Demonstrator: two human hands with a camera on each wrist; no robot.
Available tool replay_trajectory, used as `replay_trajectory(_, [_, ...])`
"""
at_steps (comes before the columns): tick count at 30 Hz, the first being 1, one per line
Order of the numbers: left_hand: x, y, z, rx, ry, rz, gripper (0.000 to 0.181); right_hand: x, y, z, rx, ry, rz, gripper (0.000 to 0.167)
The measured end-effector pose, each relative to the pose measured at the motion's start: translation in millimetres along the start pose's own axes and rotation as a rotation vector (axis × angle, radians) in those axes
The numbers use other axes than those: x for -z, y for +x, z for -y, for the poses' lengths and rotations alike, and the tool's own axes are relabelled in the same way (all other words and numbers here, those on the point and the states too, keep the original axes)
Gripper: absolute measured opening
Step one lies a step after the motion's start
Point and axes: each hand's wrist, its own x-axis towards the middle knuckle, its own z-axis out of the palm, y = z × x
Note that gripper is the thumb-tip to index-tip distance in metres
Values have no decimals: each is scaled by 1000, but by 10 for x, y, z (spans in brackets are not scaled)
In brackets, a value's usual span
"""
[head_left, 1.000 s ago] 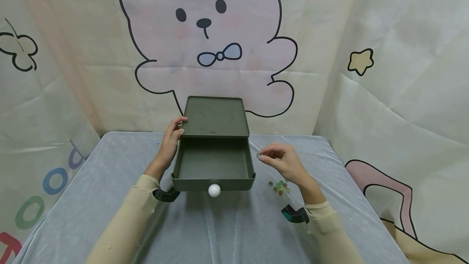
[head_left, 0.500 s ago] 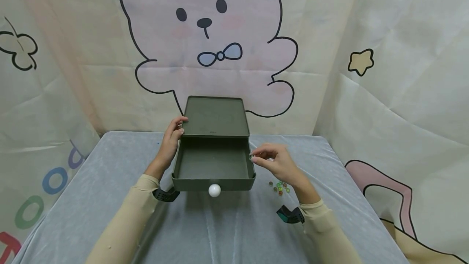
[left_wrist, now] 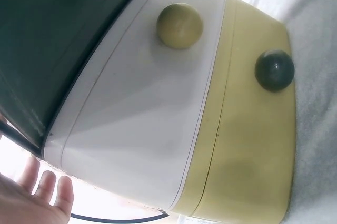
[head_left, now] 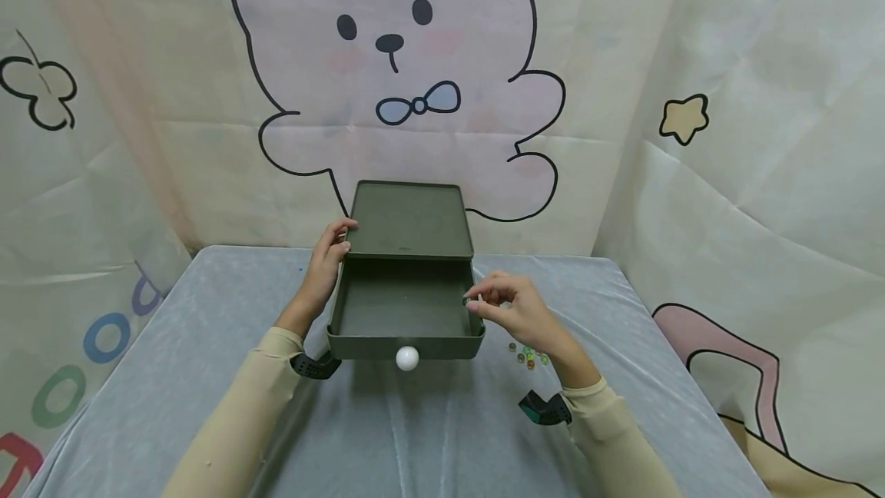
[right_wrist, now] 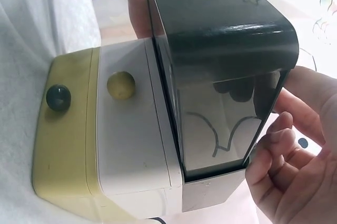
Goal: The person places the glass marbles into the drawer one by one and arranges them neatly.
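A green drawer [head_left: 366,346] with a white knob [head_left: 407,358] is pulled out of the top of a drawer unit [head_left: 413,217]. My left hand [head_left: 321,275] rests against the unit's upper left side, fingertips at the top edge. In the left wrist view, several fingers [left_wrist: 46,184] lie fairly straight beside the unit. My right hand [head_left: 515,310] pinches a small glass marble [head_left: 466,300] over the drawer's right wall. In the right wrist view, that hand's thumb and fingers [right_wrist: 263,166] are at the drawer's edge; the marble is hidden there.
Several coloured glass marbles [head_left: 528,353] lie on the grey cloth-covered table [head_left: 442,436], right of the unit and partly behind my right wrist. Below the green drawer are a closed white drawer [right_wrist: 134,134] and a closed yellow drawer [right_wrist: 66,145]. Printed curtains [head_left: 622,198] surround the table.
My right hand has moved left with the marble, from beside the unit to over the drawer's right wall. My left hand has stayed on the unit.
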Motion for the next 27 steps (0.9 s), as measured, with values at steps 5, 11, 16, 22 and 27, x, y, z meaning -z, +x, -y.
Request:
replay_trajectory(5, [2, 6, 2, -2, -7, 2, 42, -17, 8, 3, -17, 1, 4, 13])
replay_trajectory(11, [-1, 7, -11, 3, -5, 1, 42, -27, 14, 3, -20, 7, 11, 13])
replay_trajectory(16, [-5, 7, -14, 1, -11, -1, 43, -25, 15, 7, -10, 9, 13, 13])
replay_trajectory(22, [-6, 12, 2, 0, -13, -5, 42, -20, 13, 1, -3, 10, 15, 14])
replay_trajectory(27, [-1, 10, 2, 0, -9, -2, 43, -2, -2, -7, 4, 9, 9, 16])
